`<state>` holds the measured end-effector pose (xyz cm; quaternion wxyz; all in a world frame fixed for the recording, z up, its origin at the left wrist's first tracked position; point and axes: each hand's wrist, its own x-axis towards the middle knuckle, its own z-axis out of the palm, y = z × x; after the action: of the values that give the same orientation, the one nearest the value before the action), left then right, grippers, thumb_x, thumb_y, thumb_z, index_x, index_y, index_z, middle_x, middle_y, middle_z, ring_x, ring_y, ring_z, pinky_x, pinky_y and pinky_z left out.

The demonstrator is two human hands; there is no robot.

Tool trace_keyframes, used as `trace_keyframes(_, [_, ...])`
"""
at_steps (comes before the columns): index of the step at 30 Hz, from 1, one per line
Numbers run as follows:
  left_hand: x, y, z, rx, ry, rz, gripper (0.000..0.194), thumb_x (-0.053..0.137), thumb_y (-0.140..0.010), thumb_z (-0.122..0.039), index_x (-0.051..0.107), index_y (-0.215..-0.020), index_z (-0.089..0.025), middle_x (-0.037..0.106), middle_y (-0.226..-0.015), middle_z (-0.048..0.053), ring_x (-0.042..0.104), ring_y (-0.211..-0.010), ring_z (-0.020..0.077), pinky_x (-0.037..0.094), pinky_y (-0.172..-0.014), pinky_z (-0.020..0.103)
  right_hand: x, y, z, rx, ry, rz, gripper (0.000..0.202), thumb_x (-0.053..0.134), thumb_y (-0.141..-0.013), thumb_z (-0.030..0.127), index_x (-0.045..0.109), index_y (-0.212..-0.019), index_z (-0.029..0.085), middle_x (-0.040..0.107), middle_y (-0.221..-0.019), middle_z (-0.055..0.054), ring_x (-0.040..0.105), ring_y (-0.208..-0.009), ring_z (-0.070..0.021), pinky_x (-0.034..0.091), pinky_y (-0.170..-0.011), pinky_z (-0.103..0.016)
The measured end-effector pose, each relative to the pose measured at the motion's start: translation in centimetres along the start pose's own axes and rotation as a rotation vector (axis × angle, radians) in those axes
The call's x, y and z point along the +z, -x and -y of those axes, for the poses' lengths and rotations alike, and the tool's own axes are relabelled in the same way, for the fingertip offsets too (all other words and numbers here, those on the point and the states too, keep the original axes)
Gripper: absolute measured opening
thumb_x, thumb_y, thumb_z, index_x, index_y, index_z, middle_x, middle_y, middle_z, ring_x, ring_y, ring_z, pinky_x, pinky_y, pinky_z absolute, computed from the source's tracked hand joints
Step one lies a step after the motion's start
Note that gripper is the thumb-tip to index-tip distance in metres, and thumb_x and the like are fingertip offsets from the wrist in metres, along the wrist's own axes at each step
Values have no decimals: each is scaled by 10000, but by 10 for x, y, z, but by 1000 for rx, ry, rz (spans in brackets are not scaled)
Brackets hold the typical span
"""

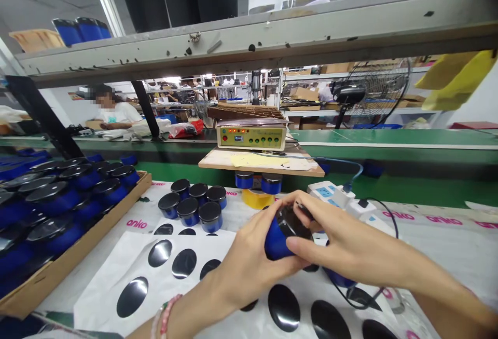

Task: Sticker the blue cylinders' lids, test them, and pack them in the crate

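My left hand is wrapped around a blue cylinder with a glossy black top, tilted above the table. My right hand closes over its other side, thumb against the side and bent fingers at the black top. Whether a small piece sits between those fingertips is hidden. Beneath both hands lies a white sheet with several shiny black discs on it. Another blue cylinder shows partly below my right hand. Several like it stand upright in a group beyond the sheet.
At left, a cardboard tray is filled with more blue cylinders. A yellow tape roll lies under a wooden board bearing a control box. Power strips with cables sit at right. A shelf beam crosses overhead; a person sits beyond.
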<state>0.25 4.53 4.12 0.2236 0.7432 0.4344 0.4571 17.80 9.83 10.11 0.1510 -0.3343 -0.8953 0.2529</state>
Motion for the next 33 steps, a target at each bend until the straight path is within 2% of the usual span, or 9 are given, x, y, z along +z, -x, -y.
trace_keyframes(6, [-1,4,8,102,-216,-81,851,762,-701,-237,298,-1414,-254,546,-1311,49,523,-1180,225,445,-1002,367,24,-16,0,6,-183,-193,118,478,-843,328,421,-836,224,389,-704,42,381,-636,-128,358,-543,-259])
trace_keyframes(11, [-1,4,12,196,-315,-107,783,708,-730,-158,304,-1398,-209,518,-1339,82,504,-1201,212,422,-1025,345,38,-20,1,-3,-206,-277,112,465,-865,329,429,-865,223,421,-744,33,413,-649,-128,390,-572,-270])
trace_keyframes(14, [-13,-7,23,90,-381,-142,770,682,-716,-180,296,-1380,-236,513,-1309,62,522,-1175,198,429,-1009,324,30,-20,-3,-23,-228,-335,248,499,-870,444,431,-979,232,417,-816,18,458,-656,-126,421,-549,-261])
trace_keyframes(18, [-34,-23,64,-140,-570,-166,579,648,-735,-279,405,-1256,-211,550,-1190,79,570,-1074,230,443,-959,399,5,-16,-15,33,-153,-499,301,510,-855,504,442,-966,233,480,-925,-23,538,-752,-159,447,-574,-268])
trace_keyframes(21, [-42,-25,94,-160,-654,-92,455,721,-674,-292,534,-1078,-200,624,-1059,67,513,-1138,311,253,-1068,560,2,-18,-26,99,58,-344,206,462,-881,428,434,-920,227,536,-865,-18,543,-720,-168,431,-594,-285])
trace_keyframes(24, [-42,-21,102,-162,-732,-40,532,749,-640,-228,527,-1121,-190,591,-1167,111,368,-1269,378,85,-1074,646,18,-27,-40,68,281,-104,127,526,-811,301,433,-842,220,538,-813,-16,529,-704,-188,409,-606,-304])
trace_keyframes(26, [-39,-20,95,-124,-745,23,617,751,-641,-206,486,-1198,-205,534,-1274,120,322,-1304,367,76,-1077,637,31,-35,-50,36,332,-8,179,597,-716,224,424,-758,214,540,-833,-33,533,-782,-223,411,-666,-329])
trace_keyframes(28, [-33,-23,87,-52,-716,130,658,764,-646,-230,469,-1235,-230,533,-1295,96,356,-1295,320,126,-1099,573,40,-41,-59,34,346,29,216,618,-664,180,415,-733,211,539,-864,-51,523,-882,-266,410,-738,-365])
trace_keyframes(33, [-15,-44,86,71,-590,330,645,753,-693,-403,484,-1258,-246,599,-1240,96,507,-1195,268,271,-1070,472,39,-45,-73,106,396,81,184,533,-683,99,414,-778,202,551,-884,-79,533,-894,-299,405,-741,-407])
